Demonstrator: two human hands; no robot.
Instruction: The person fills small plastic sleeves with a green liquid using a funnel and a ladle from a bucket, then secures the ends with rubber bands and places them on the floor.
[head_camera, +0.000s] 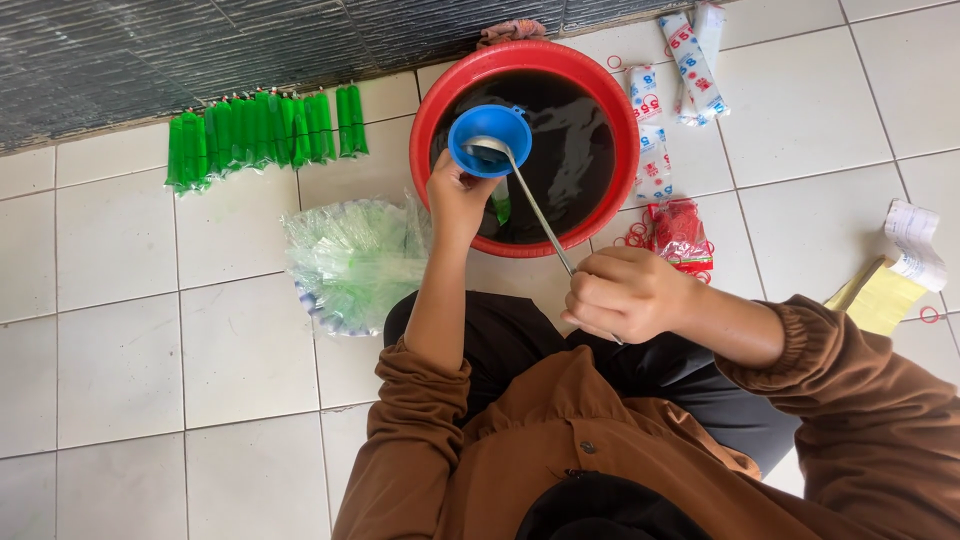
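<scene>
Left hand (457, 197) closed around blue funnel (489, 140), held over red basin (432, 110) of dark liquid. Right hand (625, 293) closed on handle of metal ladle (540, 215); ladle bowl resting inside funnel mouth. Heap of clear plastic bags (352, 260) on tiled floor (120, 330) just left of basin. Row of filled green tubes (265, 135) against wall. Rubber bands (636, 236) right of basin.
</scene>
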